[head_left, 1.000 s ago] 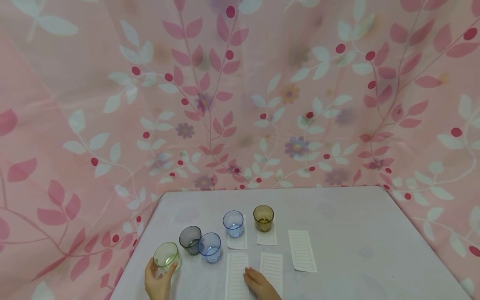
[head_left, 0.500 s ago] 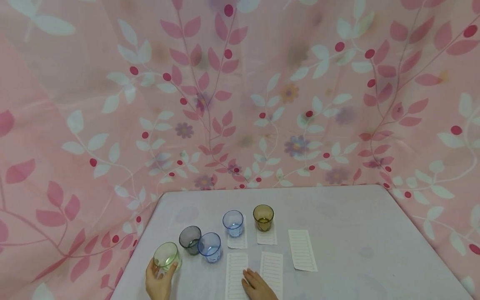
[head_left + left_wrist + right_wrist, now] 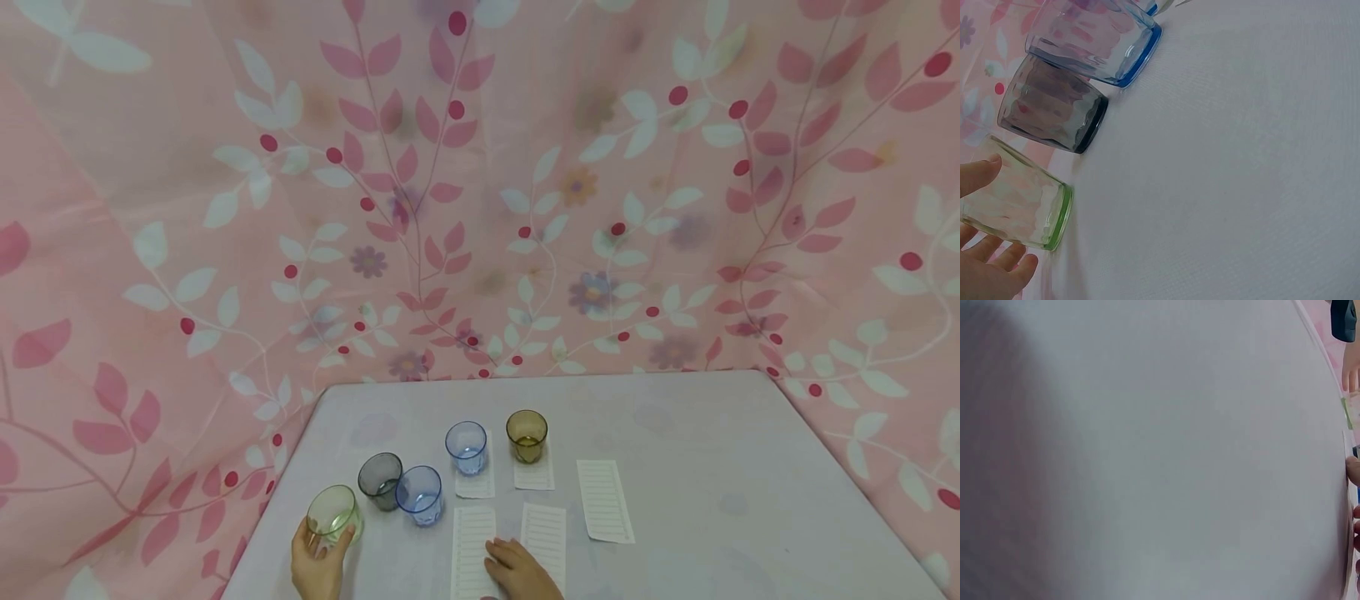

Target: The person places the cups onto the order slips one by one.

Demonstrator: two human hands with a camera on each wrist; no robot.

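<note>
My left hand (image 3: 318, 568) holds a clear green drinking glass (image 3: 330, 510) at the table's left, thumb on one side and fingers on the other. In the left wrist view the green glass (image 3: 1019, 194) stands upright on its base, between the thumb and fingers. Just beyond it are a grey glass (image 3: 380, 482) and a blue glass (image 3: 420, 495), close together. My right hand (image 3: 522, 572) rests over two ruled paper slips, a left one (image 3: 472, 525) and a right one (image 3: 546, 527), holding nothing visible. Only its fingertips show at the right wrist view's edge.
Farther back, another blue glass (image 3: 467, 450) and an amber glass (image 3: 527, 437) each stand on a paper slip. One more ruled slip (image 3: 604, 502) lies to the right on the white-covered table (image 3: 712, 483). A pink floral curtain (image 3: 480, 208) hangs behind.
My right hand has shifted slightly on the paper slips, its fingers a little more spread than a second ago. The left hand and all the glasses have stayed in place.
</note>
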